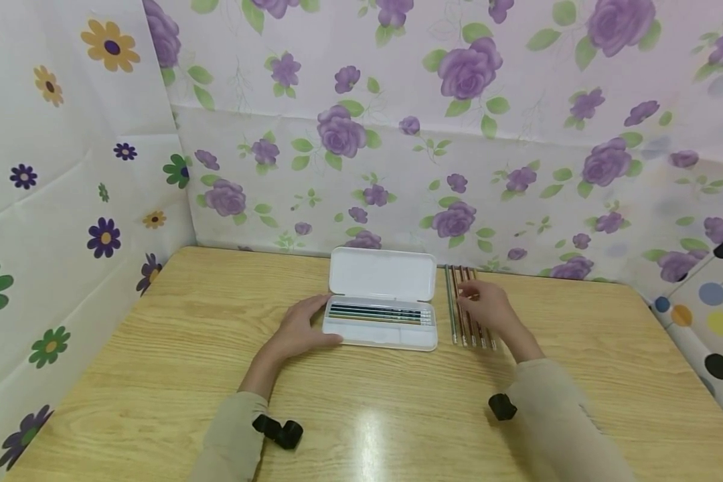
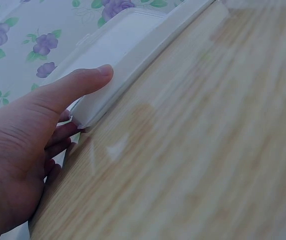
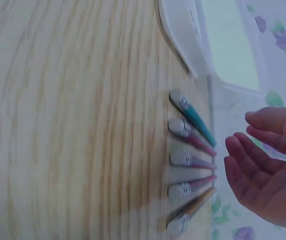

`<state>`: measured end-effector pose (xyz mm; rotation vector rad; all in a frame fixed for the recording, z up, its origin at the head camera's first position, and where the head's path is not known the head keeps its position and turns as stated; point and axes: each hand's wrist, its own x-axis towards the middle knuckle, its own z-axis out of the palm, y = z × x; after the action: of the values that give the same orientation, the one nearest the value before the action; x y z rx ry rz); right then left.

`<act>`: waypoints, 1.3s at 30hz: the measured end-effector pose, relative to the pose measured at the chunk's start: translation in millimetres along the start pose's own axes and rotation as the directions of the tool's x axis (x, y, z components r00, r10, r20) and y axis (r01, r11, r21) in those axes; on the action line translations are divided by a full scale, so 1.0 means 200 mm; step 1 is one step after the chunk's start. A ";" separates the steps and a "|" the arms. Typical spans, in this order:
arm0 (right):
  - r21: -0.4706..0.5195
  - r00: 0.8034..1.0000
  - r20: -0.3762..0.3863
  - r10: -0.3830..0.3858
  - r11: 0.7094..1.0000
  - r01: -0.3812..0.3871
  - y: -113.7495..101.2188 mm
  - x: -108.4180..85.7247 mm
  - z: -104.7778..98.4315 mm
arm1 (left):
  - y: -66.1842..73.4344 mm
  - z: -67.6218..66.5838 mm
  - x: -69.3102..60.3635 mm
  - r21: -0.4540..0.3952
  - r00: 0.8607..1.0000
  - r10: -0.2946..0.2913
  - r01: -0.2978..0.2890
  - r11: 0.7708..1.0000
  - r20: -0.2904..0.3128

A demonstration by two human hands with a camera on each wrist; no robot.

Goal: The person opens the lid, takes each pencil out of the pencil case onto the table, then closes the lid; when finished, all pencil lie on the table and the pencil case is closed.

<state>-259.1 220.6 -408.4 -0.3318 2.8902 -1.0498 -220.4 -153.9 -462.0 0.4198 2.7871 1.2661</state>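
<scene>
A white pencil case [image 1: 367,335] lies open on the table with its lid [image 1: 382,273] tipped back. Inside it, several pencils [image 1: 367,312] lie lengthwise, their eraser ends to the right. My left hand [image 1: 301,328] holds the case's left end, thumb on the front edge and fingers at the side, as the thumb [image 2: 90,82] in the left wrist view confirms. Right of the case is a row of several loose pencils, with a teal pencil [image 3: 195,117] nearest the case and eraser ends towards me. Over this row hovers my right hand [image 1: 488,308], fingers loosely bent, holding nothing.
The wood-grain table [image 1: 361,402] ends at the back against a wall covering [image 1: 397,167] with purple flowers. Another flowered covering [image 1: 66,234] stands along the left. A dotted covering [image 1: 711,314] hangs at the right edge.
</scene>
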 end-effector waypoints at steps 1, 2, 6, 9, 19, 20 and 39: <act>-0.005 1.000 0.010 -0.014 1.000 0.014 -0.02 0.00 0.01 | 0.00 0.00 0.00 0.002 1.000 0.002 -0.002 1.000 -0.001; -0.005 1.000 0.017 -0.025 1.000 0.025 -0.03 0.00 0.02 | 0.00 0.00 0.00 0.003 1.000 0.005 -0.005 1.000 -0.002; -0.003 0.997 0.023 -0.080 0.997 0.081 -0.07 0.02 0.07 | -0.01 0.00 0.00 0.002 1.000 0.010 -0.010 1.000 -0.004; 0.016 0.991 0.025 -0.129 0.992 0.128 -0.10 0.03 0.11 | -0.01 0.00 0.00 -0.006 1.000 -0.001 0.001 1.000 -0.002; 0.070 0.978 0.146 -0.148 0.988 0.139 -0.24 0.07 0.25 | -0.01 0.00 -0.01 -0.008 1.000 -0.021 0.021 1.000 0.003; 0.074 0.977 0.150 -0.151 0.987 0.141 -0.25 0.07 0.25 | -0.01 0.00 -0.01 -0.012 1.000 -0.020 0.020 1.000 0.003; -0.155 0.963 0.114 -0.246 0.953 0.262 -0.29 0.10 0.39 | -0.02 0.01 0.00 -0.015 1.000 -0.019 0.019 1.000 -0.003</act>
<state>-259.8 124.4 -430.5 -0.7588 2.9120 -0.7899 -221.4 -155.4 -466.0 0.3890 2.7760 1.2837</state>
